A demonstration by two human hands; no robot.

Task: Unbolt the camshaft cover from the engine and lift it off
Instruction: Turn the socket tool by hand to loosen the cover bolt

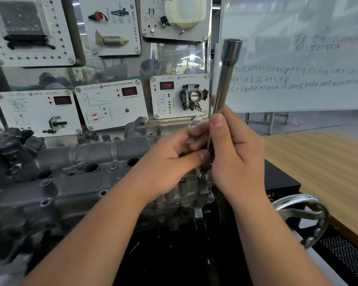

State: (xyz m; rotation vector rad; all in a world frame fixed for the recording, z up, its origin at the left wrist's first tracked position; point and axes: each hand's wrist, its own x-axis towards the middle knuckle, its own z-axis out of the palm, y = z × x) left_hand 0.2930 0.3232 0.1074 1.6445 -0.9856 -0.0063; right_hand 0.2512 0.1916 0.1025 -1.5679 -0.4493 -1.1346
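Note:
The grey cast camshaft cover [74,174] lies across the engine at the left and centre, with round plug wells and several bolt holes on top. A long steel extension bar [225,79] stands nearly upright over the cover's right end, its socket end pointing up. My right hand [234,153] grips the bar's lower part, thumb on the front. My left hand [174,159] pinches the bar's bottom end from the left. Just below the hands a bolt [203,175] sticks up from the cover's right edge. The bar's lower tip is hidden by my fingers.
A display board with sensor panels [112,104] stands right behind the engine. A whiteboard [298,58] fills the upper right. A chrome handwheel [304,215] juts out at the lower right, beside a wooden tabletop [322,162]. A black stand [281,178] sits under the engine's right end.

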